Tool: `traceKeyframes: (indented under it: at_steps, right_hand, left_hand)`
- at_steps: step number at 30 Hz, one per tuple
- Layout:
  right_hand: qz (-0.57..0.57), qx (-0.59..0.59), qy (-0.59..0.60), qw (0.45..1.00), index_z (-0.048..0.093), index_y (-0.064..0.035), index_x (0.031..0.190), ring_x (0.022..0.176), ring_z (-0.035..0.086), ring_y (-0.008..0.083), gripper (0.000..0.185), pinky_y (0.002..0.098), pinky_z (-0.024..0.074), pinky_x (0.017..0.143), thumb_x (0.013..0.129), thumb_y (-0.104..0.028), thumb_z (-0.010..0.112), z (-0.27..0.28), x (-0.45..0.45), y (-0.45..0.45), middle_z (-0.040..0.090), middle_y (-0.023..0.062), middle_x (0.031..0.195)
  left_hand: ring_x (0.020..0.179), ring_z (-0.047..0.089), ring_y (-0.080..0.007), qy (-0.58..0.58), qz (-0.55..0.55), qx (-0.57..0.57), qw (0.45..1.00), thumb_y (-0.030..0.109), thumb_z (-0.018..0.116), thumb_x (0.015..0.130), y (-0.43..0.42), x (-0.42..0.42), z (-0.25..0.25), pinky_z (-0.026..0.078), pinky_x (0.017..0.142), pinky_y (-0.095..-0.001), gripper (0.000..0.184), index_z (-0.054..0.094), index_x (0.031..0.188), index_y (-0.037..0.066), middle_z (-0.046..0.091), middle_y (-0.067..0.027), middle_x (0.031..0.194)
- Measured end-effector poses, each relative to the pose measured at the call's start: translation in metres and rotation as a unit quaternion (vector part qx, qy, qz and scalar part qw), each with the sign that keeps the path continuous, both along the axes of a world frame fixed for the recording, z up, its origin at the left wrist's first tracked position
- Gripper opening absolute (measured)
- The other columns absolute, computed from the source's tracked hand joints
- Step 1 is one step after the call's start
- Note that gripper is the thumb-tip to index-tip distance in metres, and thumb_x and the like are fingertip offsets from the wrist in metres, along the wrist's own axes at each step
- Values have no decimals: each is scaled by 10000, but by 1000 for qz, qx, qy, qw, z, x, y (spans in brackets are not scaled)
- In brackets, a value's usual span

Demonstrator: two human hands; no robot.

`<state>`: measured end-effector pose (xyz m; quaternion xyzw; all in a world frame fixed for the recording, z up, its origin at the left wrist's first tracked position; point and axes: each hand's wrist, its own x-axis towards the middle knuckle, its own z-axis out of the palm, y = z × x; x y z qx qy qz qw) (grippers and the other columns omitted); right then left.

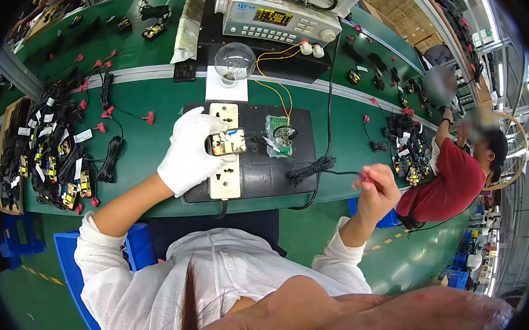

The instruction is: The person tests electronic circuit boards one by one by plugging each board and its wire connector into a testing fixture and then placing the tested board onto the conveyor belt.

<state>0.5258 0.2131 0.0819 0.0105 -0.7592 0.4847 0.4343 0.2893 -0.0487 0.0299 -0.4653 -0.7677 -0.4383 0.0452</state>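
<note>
My left hand (191,150), in a white glove, grips a small open-topped power adapter (228,142) with yellow and white parts. The adapter is over the middle of a cream socket strip (224,183). Bare and raised at the right, my right hand (377,194) pinches a red connector (363,179) on a black cable. That cable's coiled bundle (311,170) hangs over the right edge of the black board (265,176). Between the adapter and the bundle, a green circuit board (279,136) lies on the black board with wires attached.
Piles of cabled adapters lie left (62,161) and right (407,149) on the green table (155,93). A glass bulb (234,63) stands behind the strip, below a bench meter (279,18). A person in red (447,183) sits at the right.
</note>
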Motion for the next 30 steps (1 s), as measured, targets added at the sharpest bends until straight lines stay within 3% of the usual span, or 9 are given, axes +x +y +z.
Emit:
traceKeyframes:
  at_steps: [2,5,7,8,10,12,19,22,30]
  right_hand:
    - [11,-16,25,999,654,35,973,607,557,150,240,225,491,459,778,-54,763,1,4,-6,580,136,901]
    - [177,-144,110,967,661,-16,905,570,531,131,250,174,436,424,755,-148,811,10,2,-30,548,131,868]
    - [148,-135,51,978,662,-13,891,569,528,128,186,181,450,447,774,-83,788,9,-2,-40,554,127,845]
    - [84,-55,-2,995,668,4,902,589,555,130,151,199,474,492,782,-17,755,4,-8,-40,574,121,825]
    - [-15,-165,-142,976,671,19,915,640,598,125,149,216,491,536,778,41,723,7,-34,-62,607,107,833]
    - [-89,-136,-201,966,671,23,926,688,624,106,167,212,492,567,774,31,741,-17,-59,-65,632,77,870]
    - [-207,2,-257,944,639,16,907,658,603,81,164,210,496,591,783,6,746,-51,-94,-79,622,59,841]
    - [-201,21,-266,943,630,-19,884,608,605,118,177,243,507,554,768,-35,763,-59,-98,-77,583,62,833]
    - [-222,30,-282,933,614,3,874,634,604,87,168,213,501,575,784,-13,755,-59,-103,-80,604,60,818]
  left_hand:
    - [1068,590,-271,-23,32,-25,999,242,887,546,0,-4,-7,339,1081,-423,525,642,978,71,652,-88,1024]
    - [1052,616,-215,-35,-62,-32,997,242,898,519,-1,-20,-3,284,1140,-434,552,654,983,72,677,-75,1010]
    - [1052,618,-218,-36,-78,-32,996,234,900,514,0,-24,-5,284,1140,-437,555,650,982,73,678,-73,1018]
    - [1052,619,-222,-35,-88,-32,995,226,901,510,0,-25,-6,283,1139,-440,557,646,981,73,679,-71,1027]
    - [1058,619,-232,-33,-95,-12,995,213,900,521,0,-25,-10,288,1136,-452,546,631,975,73,681,-65,1049]
    - [1061,619,-243,-23,-91,13,996,201,901,531,0,-24,-14,301,1128,-466,553,613,988,77,680,-66,1059]
    - [1068,614,-250,-15,-98,33,995,192,907,530,-1,-25,-19,322,1113,-479,586,593,1013,85,677,-67,1062]
    - [1070,610,-253,-23,-109,44,993,188,907,531,0,-26,-19,325,1109,-481,587,582,1010,90,673,-66,1066]
    - [1069,603,-257,-23,-109,44,993,178,904,536,1,-25,-17,326,1104,-482,593,566,1016,95,664,-61,1071]
